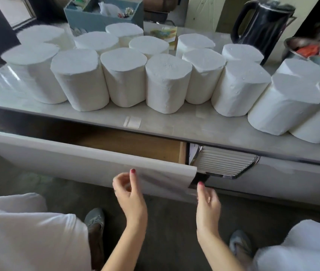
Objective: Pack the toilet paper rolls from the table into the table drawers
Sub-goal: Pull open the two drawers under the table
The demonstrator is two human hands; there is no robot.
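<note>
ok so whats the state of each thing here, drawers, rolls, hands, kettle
left drawer: pulled open, visible part empty
right drawer: shut
toilet paper rolls: upright on the table, none packed yet
left hand: empty, fingers curled at the drawer front
right hand: empty, open
kettle: upright, lid shut

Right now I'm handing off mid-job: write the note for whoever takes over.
Left hand: empty, fingers curled, at the front panel of the open drawer.
Right hand: empty, open, just below that panel's right corner.
Toilet paper rolls: all upright on the table, none visible in the drawer.
Done: left drawer pulled partly out; the visible part of its wooden floor is bare.
Left: move every roll into the drawers. Kettle and blue box stay.
</note>
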